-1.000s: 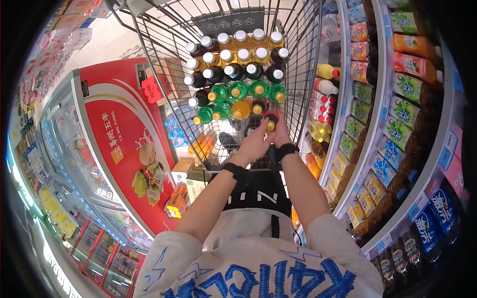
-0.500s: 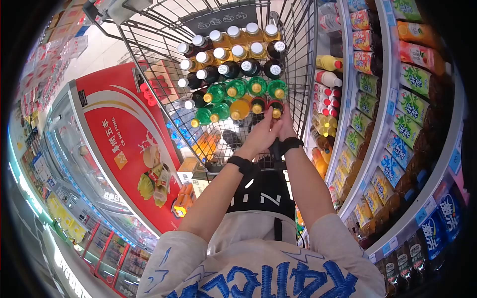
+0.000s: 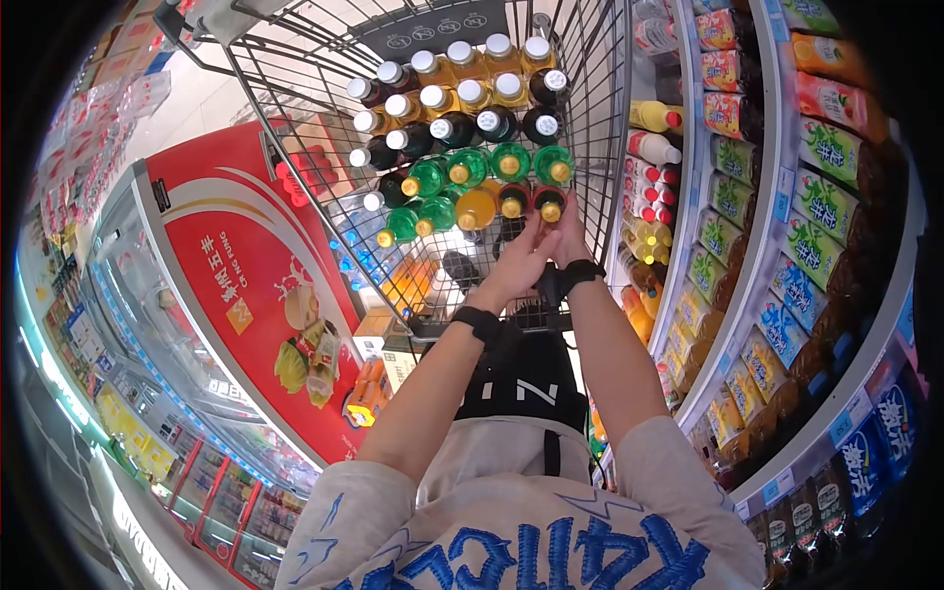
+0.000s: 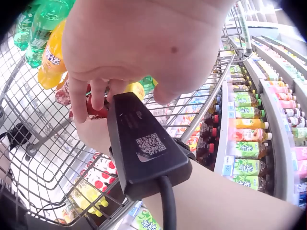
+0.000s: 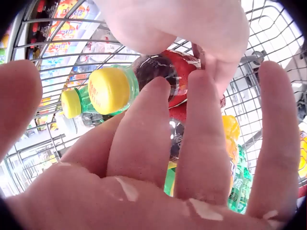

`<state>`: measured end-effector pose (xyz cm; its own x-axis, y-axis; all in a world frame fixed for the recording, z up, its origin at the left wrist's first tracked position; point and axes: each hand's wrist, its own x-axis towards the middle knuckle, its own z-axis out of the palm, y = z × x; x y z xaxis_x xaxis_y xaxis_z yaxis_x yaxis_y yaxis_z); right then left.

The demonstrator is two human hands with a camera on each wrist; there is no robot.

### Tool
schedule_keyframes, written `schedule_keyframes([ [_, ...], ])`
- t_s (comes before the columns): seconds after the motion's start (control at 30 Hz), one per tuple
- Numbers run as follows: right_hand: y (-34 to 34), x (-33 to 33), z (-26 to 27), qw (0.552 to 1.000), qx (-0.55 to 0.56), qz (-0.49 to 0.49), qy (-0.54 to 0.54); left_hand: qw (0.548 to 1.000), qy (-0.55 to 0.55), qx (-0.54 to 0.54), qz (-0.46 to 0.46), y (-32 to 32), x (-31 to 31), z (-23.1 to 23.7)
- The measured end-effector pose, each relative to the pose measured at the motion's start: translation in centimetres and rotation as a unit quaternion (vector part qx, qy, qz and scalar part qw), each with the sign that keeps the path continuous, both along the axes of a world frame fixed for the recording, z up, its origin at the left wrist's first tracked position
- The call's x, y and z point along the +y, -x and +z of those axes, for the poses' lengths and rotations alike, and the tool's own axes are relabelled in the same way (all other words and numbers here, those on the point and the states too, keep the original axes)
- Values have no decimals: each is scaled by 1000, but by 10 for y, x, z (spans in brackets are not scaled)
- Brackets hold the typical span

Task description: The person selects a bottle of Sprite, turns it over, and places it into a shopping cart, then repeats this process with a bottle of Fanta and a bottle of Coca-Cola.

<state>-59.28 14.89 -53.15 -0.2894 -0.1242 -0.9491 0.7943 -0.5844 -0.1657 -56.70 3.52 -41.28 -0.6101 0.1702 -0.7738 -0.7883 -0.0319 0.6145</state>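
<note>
A dark soda bottle (image 3: 549, 204) with a red label and yellow cap stands at the right end of the nearest row in the shopping cart (image 3: 597, 147). Curled fingers of my left hand (image 3: 518, 264) grip it from the near left; the left wrist view shows that hand (image 4: 144, 38) over its red label (image 4: 98, 106). My right hand (image 3: 570, 241) is at its right side, and in the right wrist view its long fingers (image 5: 206, 129) lie extended against the bottle. Beside it stand a similar dark bottle (image 3: 513, 200) and an orange soda bottle (image 3: 476, 208).
Green soda bottles (image 3: 472, 167) and rows of white-capped bottles (image 3: 452, 128) fill the cart's far part. Drink shelves (image 3: 777, 256) run close along the right. A red-sided freezer (image 3: 231, 256) stands at the left. The cart's near rim (image 3: 433, 324) is before my waist.
The dark soda bottle, tilted in my hands near the cart's front, has moved forward and down beside the similar dark bottle. Both hands have followed it and stayed close to it.
</note>
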Motion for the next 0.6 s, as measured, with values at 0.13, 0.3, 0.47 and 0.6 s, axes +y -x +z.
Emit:
schedule_keyframes([
  [0.13, 0, -4, 7, 1000, -18, -14, 3, 1000, -21, 3, 12, 0, -3, 5],
  [0.3, -6, -3, -2, 999, -16, -41, 27, 1000, -24, 7, 1, -1, -7, 0],
  [0.47, -17, 0, 2, 998, -29, -58, 18, 999, 17, 35, -2, -4, -8, 4],
  [0.6, -34, 1, 16, 998, -33, -46, -10, 995, 59, 22, -73, -7, -21, 26],
])
